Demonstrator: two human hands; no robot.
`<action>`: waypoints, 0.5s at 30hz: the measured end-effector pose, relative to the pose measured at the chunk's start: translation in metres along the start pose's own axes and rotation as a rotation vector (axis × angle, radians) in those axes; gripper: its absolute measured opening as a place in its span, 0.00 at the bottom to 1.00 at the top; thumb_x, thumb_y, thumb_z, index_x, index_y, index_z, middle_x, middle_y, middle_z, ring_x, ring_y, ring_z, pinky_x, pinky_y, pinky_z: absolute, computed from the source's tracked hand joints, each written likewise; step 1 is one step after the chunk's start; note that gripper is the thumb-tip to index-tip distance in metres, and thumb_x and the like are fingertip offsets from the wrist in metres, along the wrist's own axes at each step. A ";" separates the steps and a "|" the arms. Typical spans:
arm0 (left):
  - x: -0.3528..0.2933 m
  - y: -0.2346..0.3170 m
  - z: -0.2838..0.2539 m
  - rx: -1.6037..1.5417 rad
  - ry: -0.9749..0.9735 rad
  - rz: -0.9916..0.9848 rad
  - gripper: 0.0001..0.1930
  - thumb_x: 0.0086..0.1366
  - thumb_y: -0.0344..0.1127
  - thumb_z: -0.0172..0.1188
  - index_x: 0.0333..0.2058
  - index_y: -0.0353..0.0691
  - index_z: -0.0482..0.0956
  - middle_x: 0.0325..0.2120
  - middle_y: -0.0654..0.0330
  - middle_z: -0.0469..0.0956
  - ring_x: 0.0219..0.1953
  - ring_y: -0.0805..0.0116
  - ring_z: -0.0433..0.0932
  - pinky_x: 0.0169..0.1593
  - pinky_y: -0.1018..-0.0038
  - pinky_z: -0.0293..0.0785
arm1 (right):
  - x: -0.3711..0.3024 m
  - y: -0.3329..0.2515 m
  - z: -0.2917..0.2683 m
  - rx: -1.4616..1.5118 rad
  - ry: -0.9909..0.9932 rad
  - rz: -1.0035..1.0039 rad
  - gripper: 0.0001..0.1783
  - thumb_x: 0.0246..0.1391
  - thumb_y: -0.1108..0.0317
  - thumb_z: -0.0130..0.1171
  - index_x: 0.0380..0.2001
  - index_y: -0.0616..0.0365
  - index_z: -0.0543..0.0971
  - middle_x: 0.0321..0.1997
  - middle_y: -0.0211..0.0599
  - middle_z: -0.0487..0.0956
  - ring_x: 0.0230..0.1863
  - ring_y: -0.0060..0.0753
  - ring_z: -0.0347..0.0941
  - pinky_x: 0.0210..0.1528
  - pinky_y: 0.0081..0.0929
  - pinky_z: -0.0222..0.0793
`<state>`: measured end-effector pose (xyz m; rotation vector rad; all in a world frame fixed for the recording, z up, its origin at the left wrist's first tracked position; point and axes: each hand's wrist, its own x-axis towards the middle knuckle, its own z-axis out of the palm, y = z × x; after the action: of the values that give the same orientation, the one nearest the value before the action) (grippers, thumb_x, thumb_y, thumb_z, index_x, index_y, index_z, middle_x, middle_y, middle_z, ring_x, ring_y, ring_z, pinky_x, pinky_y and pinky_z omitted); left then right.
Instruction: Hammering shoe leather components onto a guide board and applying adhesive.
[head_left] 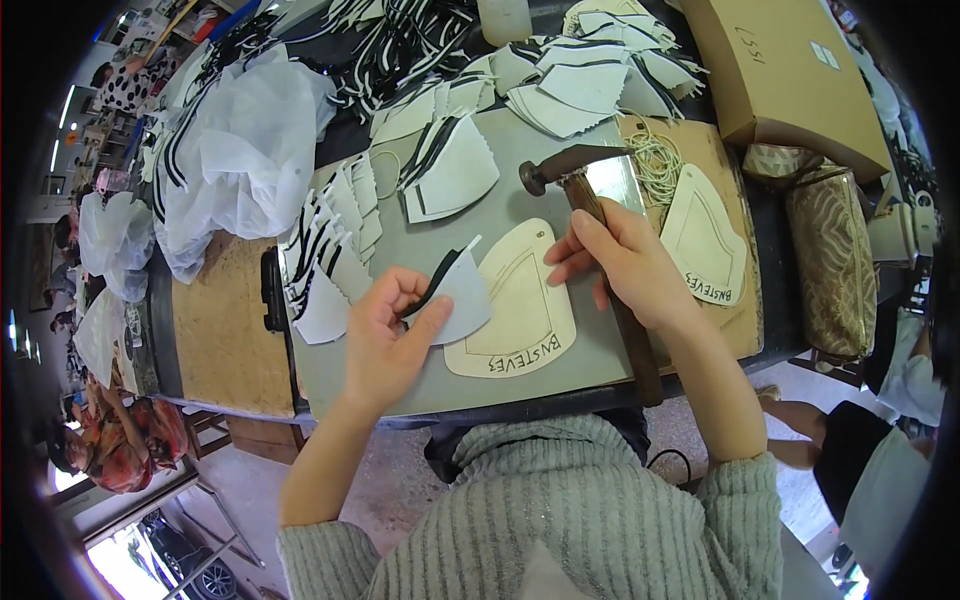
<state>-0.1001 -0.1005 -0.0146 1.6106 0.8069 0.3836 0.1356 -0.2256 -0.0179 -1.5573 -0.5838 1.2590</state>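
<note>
My left hand (390, 335) pinches a small white cut piece (466, 298) with a black strip along one edge, thumb on top. The piece is held at the left edge of a cream template (518, 305), partly over it. That template has cut slots and lies on a grey board (400, 385). My right hand (630, 262) is closed round the wooden handle of a hammer (637, 355). The hammer's dark metal head points away from me, above the template. My right fingertips hover by the template's upper right edge; whether they touch it I cannot tell.
Stacked white pieces with black edging (455, 175) lie across the board's far side and left. A second template (705, 240) and coiled cord (655, 165) are at right. Beyond stand a cardboard box (790, 80) and a patterned pouch (830, 255). Plastic bags (245, 150) lie left.
</note>
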 end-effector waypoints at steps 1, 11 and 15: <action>0.000 0.004 0.002 -0.027 0.018 0.028 0.07 0.65 0.26 0.61 0.38 0.34 0.72 0.30 0.64 0.80 0.32 0.83 0.75 0.37 0.83 0.71 | 0.000 0.000 -0.001 -0.033 -0.006 0.004 0.17 0.71 0.56 0.44 0.40 0.61 0.71 0.37 0.40 0.81 0.33 0.24 0.81 0.17 0.16 0.63; 0.016 0.014 0.036 0.148 -0.257 -0.060 0.22 0.57 0.25 0.66 0.47 0.35 0.66 0.27 0.61 0.81 0.29 0.80 0.75 0.34 0.80 0.71 | -0.011 0.005 0.000 0.016 -0.023 0.033 0.17 0.71 0.57 0.42 0.37 0.60 0.70 0.35 0.39 0.81 0.32 0.25 0.82 0.16 0.15 0.62; 0.018 0.018 0.040 0.227 -0.227 -0.062 0.23 0.58 0.22 0.64 0.49 0.37 0.64 0.27 0.63 0.81 0.30 0.82 0.74 0.34 0.83 0.70 | -0.009 0.006 -0.003 0.025 -0.040 0.048 0.17 0.71 0.57 0.43 0.37 0.61 0.70 0.36 0.39 0.81 0.34 0.26 0.83 0.17 0.15 0.63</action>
<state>-0.0566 -0.1175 -0.0096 1.7963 0.7441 0.0630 0.1344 -0.2370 -0.0193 -1.5358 -0.5570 1.3317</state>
